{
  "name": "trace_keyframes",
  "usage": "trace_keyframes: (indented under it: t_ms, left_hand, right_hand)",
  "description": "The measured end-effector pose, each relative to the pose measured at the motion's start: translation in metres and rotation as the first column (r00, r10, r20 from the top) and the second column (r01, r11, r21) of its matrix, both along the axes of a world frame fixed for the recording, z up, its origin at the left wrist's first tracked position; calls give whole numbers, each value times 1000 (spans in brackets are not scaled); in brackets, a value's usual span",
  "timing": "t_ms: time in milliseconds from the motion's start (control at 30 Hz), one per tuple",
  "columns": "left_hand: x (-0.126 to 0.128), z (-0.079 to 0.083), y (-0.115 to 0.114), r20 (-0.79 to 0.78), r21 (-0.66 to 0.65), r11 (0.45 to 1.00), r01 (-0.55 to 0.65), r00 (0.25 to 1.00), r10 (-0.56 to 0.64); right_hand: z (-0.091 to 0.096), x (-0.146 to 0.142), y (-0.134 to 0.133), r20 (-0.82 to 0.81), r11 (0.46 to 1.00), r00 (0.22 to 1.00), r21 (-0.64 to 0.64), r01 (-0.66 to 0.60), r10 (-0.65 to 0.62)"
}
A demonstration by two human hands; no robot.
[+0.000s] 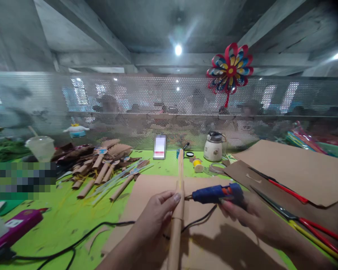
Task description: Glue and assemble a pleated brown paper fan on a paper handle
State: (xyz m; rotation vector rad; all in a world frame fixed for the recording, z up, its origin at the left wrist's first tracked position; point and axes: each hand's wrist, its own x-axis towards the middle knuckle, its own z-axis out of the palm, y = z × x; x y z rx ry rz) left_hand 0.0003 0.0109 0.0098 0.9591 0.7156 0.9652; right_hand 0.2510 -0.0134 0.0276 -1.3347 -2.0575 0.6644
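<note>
My left hand [157,213] is closed round a long brown paper roll [177,225] with a thin stick [180,165] poking out of its far end. My right hand [242,215] grips a blue glue gun [216,194], whose nozzle points left and touches the roll just beside my left thumb. The gun's black cord [101,228] trails left across the brown cardboard sheet [146,195] and the green table.
Several finished brown rolls and clear strips [107,168] are piled at the left. Red-handled scissors [287,191] and a second pair [307,225] lie on cardboard at the right. A phone [159,147], a white jar [213,147], a plastic cup [42,148] and a mesh screen with a paper flower [230,69] stand behind.
</note>
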Motion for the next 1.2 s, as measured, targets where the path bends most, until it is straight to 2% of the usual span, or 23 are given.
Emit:
trace_keyframes:
  t_ms: [200,533,667,933,1200]
  left_hand:
    - [-1,3,-1,22,31,999,-8,1000,7]
    - [-2,6,-4,18,36,996,83,996,-84]
    - [0,6,-4,28,37,998,47,998,-48]
    - [-1,5,0,23,47,999,14,1000,-15]
    - [-1,5,-4,14,58,998,23,1000,-24]
  right_hand:
    - [-1,0,-3,-1,999,1000,-47,-5,5]
    - [0,-1,1,0,994,1000,114,7,-7]
    - [1,-3,-1,18,985,1000,172,16,-19]
    - [6,-3,-4,-3,993,998,104,-61,61]
    - [2,-3,0,4,980,999,193,41,-43]
